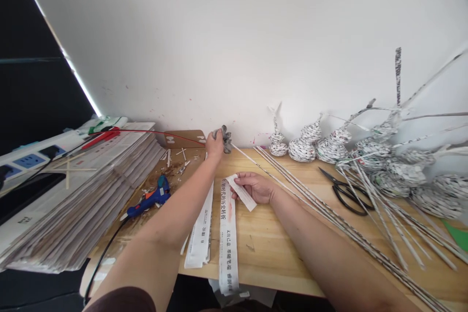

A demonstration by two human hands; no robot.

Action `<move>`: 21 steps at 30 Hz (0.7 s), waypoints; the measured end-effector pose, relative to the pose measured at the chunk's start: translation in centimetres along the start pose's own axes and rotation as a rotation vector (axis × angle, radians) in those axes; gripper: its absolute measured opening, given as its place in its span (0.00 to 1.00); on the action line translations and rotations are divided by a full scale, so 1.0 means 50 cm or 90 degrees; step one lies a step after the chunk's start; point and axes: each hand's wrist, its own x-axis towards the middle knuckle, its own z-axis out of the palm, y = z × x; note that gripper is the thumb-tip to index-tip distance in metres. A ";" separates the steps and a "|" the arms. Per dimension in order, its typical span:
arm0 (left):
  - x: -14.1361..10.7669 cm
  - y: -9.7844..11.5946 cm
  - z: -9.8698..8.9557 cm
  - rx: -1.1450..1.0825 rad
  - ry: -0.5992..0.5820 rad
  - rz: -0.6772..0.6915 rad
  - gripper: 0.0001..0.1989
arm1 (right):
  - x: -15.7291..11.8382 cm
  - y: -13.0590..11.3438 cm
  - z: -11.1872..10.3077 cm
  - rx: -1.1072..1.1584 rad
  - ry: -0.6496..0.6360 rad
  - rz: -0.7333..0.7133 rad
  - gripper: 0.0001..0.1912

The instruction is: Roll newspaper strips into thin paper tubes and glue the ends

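My right hand pinches the top end of a long printed newspaper strip between thumb and fingers. This end is folded over to the right, and the strip's lower end hangs past the table's front edge. Farther back, near the wall, my left hand is closed on a grey crumpled, cloth-like lump; its exact kind is unclear. Left of the held strip lies a stack of cut newspaper strips, partly covered by my left forearm.
A blue glue gun and a pile of newspapers lie left. On the right are black scissors, long rolled paper sticks and several woven paper gourds. A power strip rests on the newspapers.
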 end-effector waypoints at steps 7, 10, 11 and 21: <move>-0.025 0.002 0.009 -0.131 -0.137 0.028 0.17 | 0.010 -0.024 -0.012 0.066 0.275 -0.257 0.07; -0.051 0.030 0.018 -0.180 -0.244 0.064 0.18 | 0.022 -0.026 -0.022 0.068 0.384 -0.351 0.07; -0.058 0.040 0.021 -0.190 -0.273 0.073 0.19 | 0.026 -0.025 -0.026 0.062 0.399 -0.365 0.08; 0.010 0.046 -0.037 -0.211 -0.048 0.004 0.16 | 0.050 -0.018 -0.069 0.035 0.571 -0.423 0.08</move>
